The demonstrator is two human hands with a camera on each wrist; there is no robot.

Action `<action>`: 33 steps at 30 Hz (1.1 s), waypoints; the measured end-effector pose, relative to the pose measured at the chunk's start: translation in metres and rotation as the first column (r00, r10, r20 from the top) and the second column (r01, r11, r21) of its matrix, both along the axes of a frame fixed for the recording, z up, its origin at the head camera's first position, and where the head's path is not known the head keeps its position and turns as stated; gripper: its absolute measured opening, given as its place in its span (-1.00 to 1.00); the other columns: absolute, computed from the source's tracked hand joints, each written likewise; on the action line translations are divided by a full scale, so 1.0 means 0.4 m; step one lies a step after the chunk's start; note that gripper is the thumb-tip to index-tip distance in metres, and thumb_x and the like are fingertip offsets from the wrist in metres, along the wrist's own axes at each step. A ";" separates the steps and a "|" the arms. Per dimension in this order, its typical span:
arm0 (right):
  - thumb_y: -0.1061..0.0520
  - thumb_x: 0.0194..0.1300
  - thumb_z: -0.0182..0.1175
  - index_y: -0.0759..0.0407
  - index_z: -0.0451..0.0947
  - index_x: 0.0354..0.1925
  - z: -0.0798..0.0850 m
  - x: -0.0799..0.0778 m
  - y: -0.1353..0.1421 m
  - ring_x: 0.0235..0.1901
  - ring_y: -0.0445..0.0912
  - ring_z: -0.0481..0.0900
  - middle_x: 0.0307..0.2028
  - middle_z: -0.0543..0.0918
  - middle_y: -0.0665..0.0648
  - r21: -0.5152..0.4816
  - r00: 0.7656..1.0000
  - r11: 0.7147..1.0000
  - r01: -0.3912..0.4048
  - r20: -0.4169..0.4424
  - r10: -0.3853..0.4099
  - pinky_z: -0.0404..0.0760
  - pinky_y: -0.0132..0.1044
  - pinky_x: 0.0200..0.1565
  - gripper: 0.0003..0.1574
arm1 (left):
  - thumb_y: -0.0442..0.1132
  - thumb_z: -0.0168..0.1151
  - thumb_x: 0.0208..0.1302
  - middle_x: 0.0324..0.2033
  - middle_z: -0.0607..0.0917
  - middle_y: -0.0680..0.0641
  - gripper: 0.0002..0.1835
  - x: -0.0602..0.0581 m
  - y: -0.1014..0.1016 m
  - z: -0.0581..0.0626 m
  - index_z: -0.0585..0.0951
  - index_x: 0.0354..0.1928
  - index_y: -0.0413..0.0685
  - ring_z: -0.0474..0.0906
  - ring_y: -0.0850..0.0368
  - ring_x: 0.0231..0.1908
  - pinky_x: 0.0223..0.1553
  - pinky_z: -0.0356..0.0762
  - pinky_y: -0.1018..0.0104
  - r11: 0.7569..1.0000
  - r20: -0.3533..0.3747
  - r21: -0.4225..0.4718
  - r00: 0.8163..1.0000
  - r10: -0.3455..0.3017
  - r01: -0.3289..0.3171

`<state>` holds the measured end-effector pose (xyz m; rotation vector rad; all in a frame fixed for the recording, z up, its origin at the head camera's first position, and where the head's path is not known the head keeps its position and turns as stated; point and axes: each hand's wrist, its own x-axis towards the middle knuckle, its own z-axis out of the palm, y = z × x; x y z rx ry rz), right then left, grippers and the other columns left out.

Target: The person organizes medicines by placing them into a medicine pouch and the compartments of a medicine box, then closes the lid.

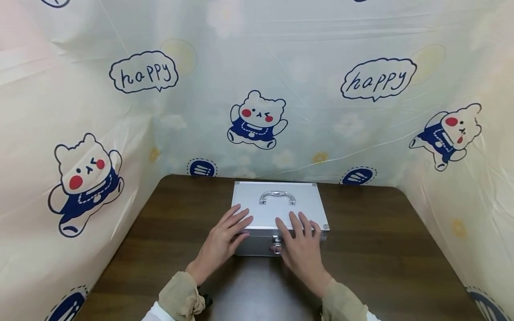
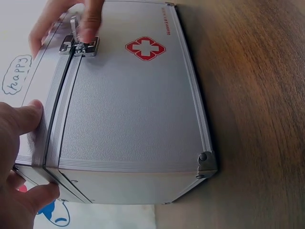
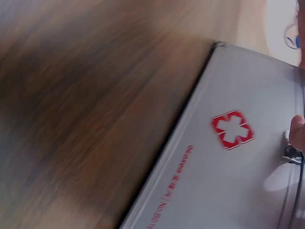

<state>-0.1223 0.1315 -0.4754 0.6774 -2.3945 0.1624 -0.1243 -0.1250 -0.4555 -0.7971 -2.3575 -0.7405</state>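
Note:
A silver metal case (image 1: 277, 214) with a carrying handle (image 1: 278, 194) on its lid lies on the table, its front latch (image 1: 277, 245) facing me. My left hand (image 1: 218, 240) rests at the case's left front corner, fingers stretched over the lid. On the right, my right hand (image 1: 303, 252) has its fingers spread on the lid. Its thumb touches the latch (image 2: 78, 47) in the left wrist view, where a metal piece of the latch stands raised. The lid is down. A red cross emblem (image 3: 232, 130) marks the case's front in the right wrist view.
The dark wooden table (image 1: 160, 223) extends on both sides of the case. Behind it and at the sides hangs a pale curtain (image 1: 257, 58) printed with bears and the word "happy". The case stands near the table's back edge.

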 end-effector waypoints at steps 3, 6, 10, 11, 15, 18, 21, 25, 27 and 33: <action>-0.14 -0.06 0.55 -0.11 0.37 0.37 0.015 0.005 0.001 0.32 0.27 0.32 0.31 0.44 0.28 -0.042 0.998 0.999 -0.005 0.068 0.008 0.27 0.21 0.19 0.04 | -0.24 0.48 0.13 0.30 0.58 -0.04 -0.42 0.002 0.000 0.000 0.60 0.26 0.05 0.35 -0.11 0.40 0.22 0.50 -0.02 1.000 0.017 0.007 1.000 0.004 -0.005; -0.17 0.04 0.51 -0.14 0.43 0.34 0.035 0.010 0.000 0.31 0.23 0.33 0.29 0.48 0.24 -0.116 0.991 0.993 -0.006 0.133 0.021 0.26 0.20 0.19 -0.10 | -0.24 0.48 0.13 0.30 0.57 -0.05 -0.41 0.002 -0.001 -0.001 0.60 0.26 0.04 0.35 -0.11 0.40 0.22 0.50 -0.03 1.000 0.015 0.014 1.000 0.005 -0.005; -0.14 0.14 0.46 -0.15 0.50 0.27 0.063 0.009 -0.005 0.26 0.18 0.34 0.23 0.52 0.18 -0.199 0.981 0.980 0.007 0.192 0.032 0.27 0.20 0.17 -0.26 | -0.27 0.48 0.12 0.30 0.58 -0.06 -0.41 0.002 -0.003 -0.002 0.60 0.25 0.02 0.36 -0.12 0.39 0.21 0.51 -0.04 1.000 0.001 0.020 1.000 0.000 0.000; -0.13 0.14 0.46 -0.14 0.50 0.27 0.067 0.010 -0.007 0.26 0.17 0.34 0.23 0.52 0.17 -0.206 0.979 0.978 0.014 0.204 0.029 0.27 0.20 0.17 -0.27 | -0.27 0.48 0.12 0.30 0.58 -0.06 -0.41 0.002 -0.004 -0.002 0.60 0.25 0.02 0.37 -0.13 0.39 0.21 0.51 -0.04 1.000 0.000 0.020 1.000 0.000 0.000; -0.13 0.13 0.47 -0.14 0.51 0.26 0.067 0.014 -0.010 0.26 0.17 0.34 0.22 0.52 0.17 -0.203 0.979 0.979 0.026 0.203 0.016 0.29 0.22 0.17 -0.27 | -0.27 0.47 0.13 0.30 0.57 -0.06 -0.40 0.003 -0.004 -0.003 0.60 0.26 0.03 0.36 -0.12 0.40 0.23 0.49 -0.04 1.000 0.010 0.020 1.000 -0.003 0.002; -0.11 0.12 0.47 -0.08 0.51 0.26 0.056 0.015 -0.011 0.25 0.21 0.39 0.21 0.54 0.21 -0.159 0.990 0.987 0.014 0.140 0.008 0.32 0.23 0.15 -0.26 | -0.25 0.46 0.15 0.31 0.56 -0.04 -0.41 0.004 -0.004 -0.003 0.59 0.27 0.04 0.34 -0.10 0.41 0.24 0.48 -0.03 1.000 0.022 0.019 1.000 -0.004 0.004; -0.10 0.16 0.44 0.02 0.49 0.27 0.042 0.011 -0.012 0.23 0.28 0.43 0.19 0.55 0.28 -0.088 0.999 0.996 -0.002 0.050 0.006 0.37 0.27 0.10 -0.26 | -0.25 0.45 0.16 0.32 0.56 -0.05 -0.41 0.001 -0.003 -0.003 0.58 0.28 0.04 0.34 -0.10 0.41 0.24 0.48 -0.02 1.000 0.024 0.020 1.000 -0.010 0.010; -0.08 0.33 0.25 0.10 0.46 0.27 0.029 0.003 -0.018 0.19 0.34 0.45 0.17 0.54 0.34 -0.044 1.000 0.999 -0.015 -0.025 0.014 0.39 0.31 0.06 -0.39 | -0.26 0.46 0.15 0.33 0.55 -0.04 -0.40 -0.001 -0.004 -0.006 0.57 0.29 0.05 0.33 -0.09 0.42 0.24 0.48 -0.01 1.000 0.021 0.024 1.000 -0.003 0.002; -0.10 0.47 0.06 0.10 0.47 0.26 0.026 0.001 -0.020 0.18 0.35 0.45 0.16 0.54 0.34 -0.053 0.999 0.999 -0.014 -0.034 0.012 0.39 0.31 0.05 -0.48 | -0.26 0.47 0.14 0.33 0.55 -0.04 -0.39 -0.002 -0.005 -0.008 0.57 0.29 0.06 0.34 -0.09 0.42 0.24 0.48 -0.01 1.000 0.018 0.023 1.000 -0.001 0.001; -0.13 0.48 0.05 0.07 0.48 0.26 0.024 0.004 -0.020 0.21 0.31 0.43 0.17 0.54 0.31 -0.057 1.000 0.998 0.005 -0.007 -0.006 0.37 0.28 0.07 -0.48 | -0.25 0.47 0.14 0.32 0.55 -0.04 -0.39 -0.003 -0.006 -0.013 0.58 0.28 0.06 0.34 -0.09 0.41 0.24 0.48 0.00 1.000 0.013 0.024 1.000 -0.002 0.002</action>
